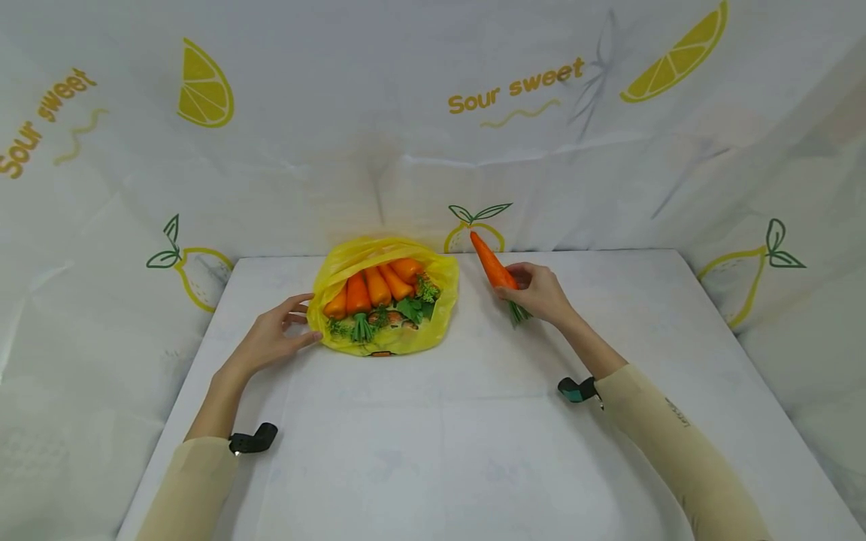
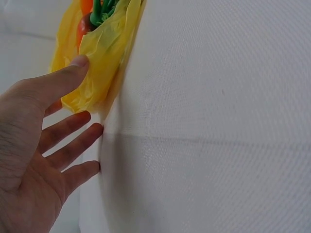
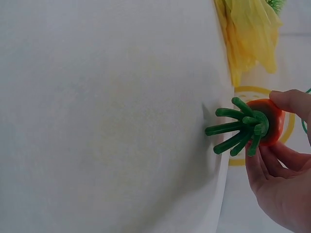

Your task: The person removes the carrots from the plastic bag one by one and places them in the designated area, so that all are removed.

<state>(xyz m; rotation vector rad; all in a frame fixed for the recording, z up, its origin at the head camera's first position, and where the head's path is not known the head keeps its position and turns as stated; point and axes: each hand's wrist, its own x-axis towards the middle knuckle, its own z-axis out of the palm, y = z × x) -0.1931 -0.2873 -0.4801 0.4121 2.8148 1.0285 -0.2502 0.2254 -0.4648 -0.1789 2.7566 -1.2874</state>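
Note:
A yellow plastic bag (image 1: 443,319) lies on its side at the back of the table, its mouth facing me. Inside are several orange carrots (image 1: 358,294) with green stems, plus leafy greens (image 1: 414,308). At the bag's left edge is my left hand (image 1: 271,338); its thumb touches the plastic and the other fingers are spread and relaxed, as the left wrist view shows. To the right of the bag, my right hand (image 1: 541,293) pinches one carrot (image 1: 492,259) near its thick end. Its tip points up and left, and its green stubby stems (image 3: 243,127) point down toward the table.
The white-covered table (image 1: 433,436) runs up to a white backdrop (image 1: 379,90) printed with lemons and lettering. Backdrop cloth also stands along both sides. A black wrist device (image 1: 253,438) sits on the left wrist and another (image 1: 577,389) on the right.

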